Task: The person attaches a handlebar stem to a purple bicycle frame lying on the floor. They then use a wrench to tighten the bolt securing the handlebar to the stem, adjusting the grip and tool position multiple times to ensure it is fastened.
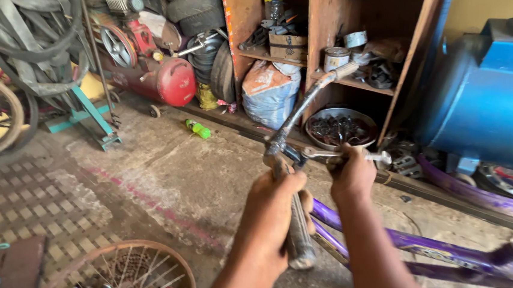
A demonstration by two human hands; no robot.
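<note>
My left hand grips the lower bar of a grey bicycle handlebar stem, which rises and bends toward the shelves. My right hand holds a silver spanner set against the stem's clamp near the top of the left fist. Both hands are close together above a purple bicycle frame that lies across the floor to the right.
A red air compressor and tyres stand at the back. Wooden shelves hold tins and parts above a bowl of metal pieces. A blue machine is at right; a spoked wheel lies near my feet.
</note>
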